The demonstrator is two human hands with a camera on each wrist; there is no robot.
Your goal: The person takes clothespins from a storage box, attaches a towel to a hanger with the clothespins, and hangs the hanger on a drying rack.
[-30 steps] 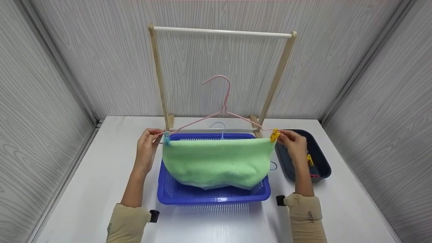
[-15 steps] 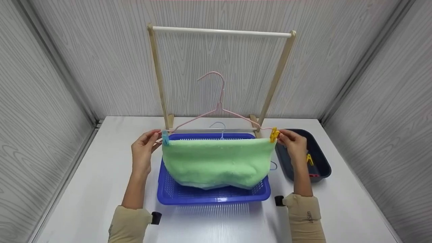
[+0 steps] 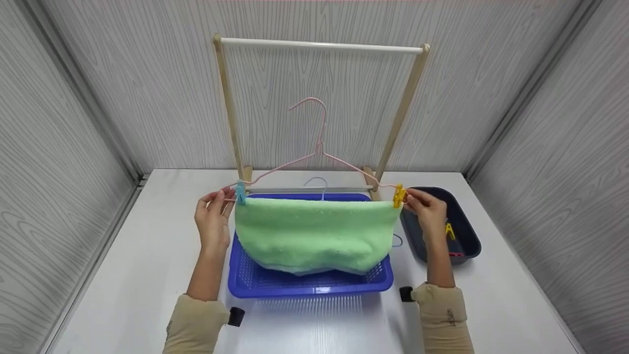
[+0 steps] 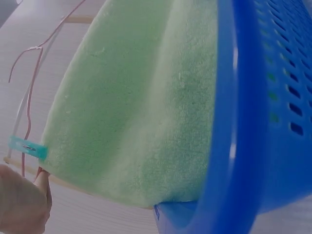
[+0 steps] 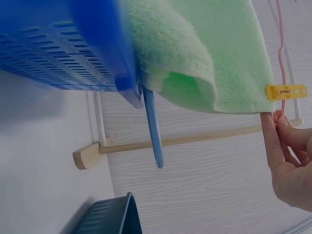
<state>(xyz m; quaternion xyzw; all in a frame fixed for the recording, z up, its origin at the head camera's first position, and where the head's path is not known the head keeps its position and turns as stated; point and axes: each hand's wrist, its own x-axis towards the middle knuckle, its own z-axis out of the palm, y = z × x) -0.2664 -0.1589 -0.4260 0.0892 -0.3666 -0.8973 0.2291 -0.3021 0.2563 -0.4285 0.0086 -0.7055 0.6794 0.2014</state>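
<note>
A pink wire hanger point(image 3: 290, 162) stands upright, its hook toward the back wall. Over its lower bar hangs a light green towel point(image 3: 317, 233), in front of and above the blue basket point(image 3: 314, 290). A light blue clothespin point(image 3: 240, 192) clips the towel's left end to the hanger, and a yellow clothespin point(image 3: 398, 196) clips its right end. My left hand point(image 3: 213, 216) pinches the hanger's left corner, just outside the blue clothespin. At the opposite corner, beside the yellow clothespin, my right hand point(image 3: 428, 211) pinches the hanger with thumb and fingers.
Behind the basket rises a wooden rack point(image 3: 404, 110) with a white top rod point(image 3: 322, 45). A dark tray point(image 3: 471, 236) holding clothespins stands to the right. A pale hanger hook point(image 3: 324, 187) and a blue hook point(image 3: 398, 241) show at the basket's edges.
First the hanger's hook shifted left, then the hanger rose a little, mostly at its left end. My left hand moved outward and then slightly back in and up. My right hand hardly moved.
</note>
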